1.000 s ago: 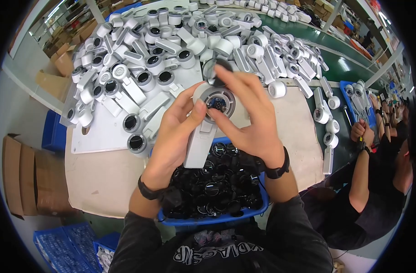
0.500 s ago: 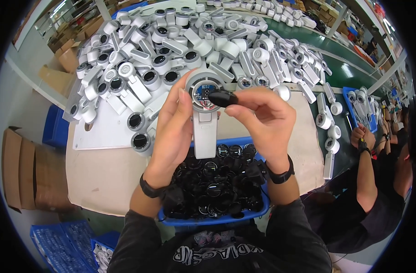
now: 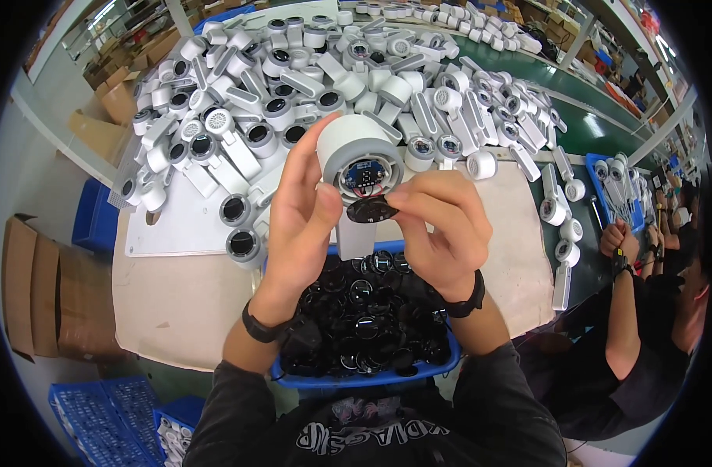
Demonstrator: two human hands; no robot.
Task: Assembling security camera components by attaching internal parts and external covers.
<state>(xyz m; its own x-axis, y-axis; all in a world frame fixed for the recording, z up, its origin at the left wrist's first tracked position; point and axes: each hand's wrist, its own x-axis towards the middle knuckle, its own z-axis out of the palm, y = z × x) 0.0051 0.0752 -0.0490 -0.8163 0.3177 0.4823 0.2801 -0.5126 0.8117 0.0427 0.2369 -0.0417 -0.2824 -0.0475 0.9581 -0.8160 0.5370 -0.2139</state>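
My left hand (image 3: pixel 300 222) is wrapped round the head of a white handheld fan (image 3: pixel 354 138), whose handle points down toward me. Inside the grey ring of the head, the opening shows a blue circuit board (image 3: pixel 363 176) and thin red wires. Between the thumb and fingers of my right hand (image 3: pixel 447 226) is a glossy black round cover (image 3: pixel 371 209), tilted at the lower edge of that opening. Below my hands stands a blue bin (image 3: pixel 365 382) heaped with similar black covers (image 3: pixel 363 323).
A big pile of white fans (image 3: pixel 293 86) covers the far side of the table (image 3: pixel 169 311). Several more lie along the green surface at right, near a blue tray (image 3: pixel 597 187). Beyond it a co-worker's arm (image 3: pixel 624 311) reaches in. Cardboard boxes (image 3: pixel 36 288) stand at left.
The fan head has tipped so its white side shows more. My right hand has lowered the black cover from in front of the opening to its lower edge, uncovering the board.
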